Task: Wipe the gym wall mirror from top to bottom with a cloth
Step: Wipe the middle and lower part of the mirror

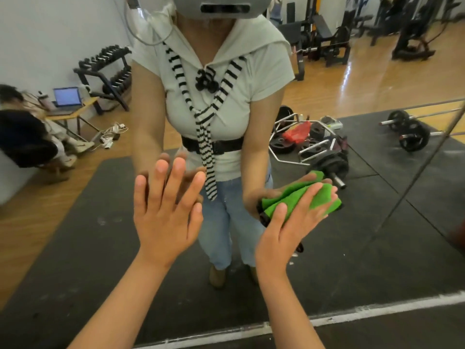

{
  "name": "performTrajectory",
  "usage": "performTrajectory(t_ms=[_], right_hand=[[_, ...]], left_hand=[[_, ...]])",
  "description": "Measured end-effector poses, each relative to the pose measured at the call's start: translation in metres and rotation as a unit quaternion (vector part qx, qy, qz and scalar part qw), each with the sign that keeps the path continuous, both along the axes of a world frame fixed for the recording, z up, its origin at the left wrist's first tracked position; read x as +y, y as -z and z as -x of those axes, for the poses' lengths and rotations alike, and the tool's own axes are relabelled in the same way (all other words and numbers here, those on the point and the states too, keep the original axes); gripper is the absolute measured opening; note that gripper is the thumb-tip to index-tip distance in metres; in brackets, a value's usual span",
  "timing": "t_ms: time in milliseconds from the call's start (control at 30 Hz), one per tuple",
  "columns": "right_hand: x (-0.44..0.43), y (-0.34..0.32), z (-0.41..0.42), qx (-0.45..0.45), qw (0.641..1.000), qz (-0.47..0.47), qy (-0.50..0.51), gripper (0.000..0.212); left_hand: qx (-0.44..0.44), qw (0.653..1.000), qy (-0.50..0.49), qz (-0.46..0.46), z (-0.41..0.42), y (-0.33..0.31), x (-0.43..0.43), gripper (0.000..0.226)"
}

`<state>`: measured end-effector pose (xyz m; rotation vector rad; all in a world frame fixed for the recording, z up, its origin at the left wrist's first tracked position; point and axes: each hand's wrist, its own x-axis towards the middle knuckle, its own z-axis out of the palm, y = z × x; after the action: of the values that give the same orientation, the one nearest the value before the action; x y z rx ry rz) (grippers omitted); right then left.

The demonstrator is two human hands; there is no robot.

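On mirror (377,248) | left hand (166,217): fingers spread | right hand (286,230): fingers straight on cloth (284,195), seemingly crosswise

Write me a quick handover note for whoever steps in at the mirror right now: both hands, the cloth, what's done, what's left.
Left hand: open, fingers spread flat on the mirror.
Right hand: open, straight fingers pressing the bunched green cloth against the glass.
Done: cloth is low on the mirror; how much is wiped cannot be told.
Left: probably the strip down to the bottom edge.
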<state>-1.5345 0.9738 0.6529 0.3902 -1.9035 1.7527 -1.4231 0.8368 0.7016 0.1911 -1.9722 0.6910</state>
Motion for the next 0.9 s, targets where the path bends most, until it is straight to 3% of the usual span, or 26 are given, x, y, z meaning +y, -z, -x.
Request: performTrajectory(t_ms=[200, 267, 467, 633, 800, 900], right_hand=[[0.030, 0.012, 0.008, 0.054, 0.992, -0.021, -0.109, 0.053], [0.043, 0.013, 0.021, 0.076, 0.989, -0.042, -0.119, 0.063], [0.039, 0.000, 0.031, 0.048, 0.997, -0.041, -0.039, 0.063], [0.000, -0.019, 0.006, 0.005, 0.999, 0.032, 0.013, 0.060], [-0.048, -0.042, -0.041, 0.084, 0.995, -0.020, 0.043, 0.058], [-0.051, -0.039, -0.034, 0.134, 0.987, -0.053, 0.076, 0.051]], left_hand=[[0.005, 1.000, -0.003, 0.002, 0.001, -0.001, 0.000, 0.066], [0.007, 1.000, -0.001, -0.006, 0.002, -0.001, 0.001, 0.070], [-0.037, 0.998, 0.010, -0.042, -0.008, -0.005, 0.005, 0.071], [-0.093, 0.995, 0.018, -0.014, -0.026, -0.016, 0.000, 0.068], [-0.052, 0.999, 0.014, 0.000, -0.059, -0.041, -0.032, 0.062], [-0.069, 0.996, 0.023, 0.048, -0.067, -0.053, -0.059, 0.061]])
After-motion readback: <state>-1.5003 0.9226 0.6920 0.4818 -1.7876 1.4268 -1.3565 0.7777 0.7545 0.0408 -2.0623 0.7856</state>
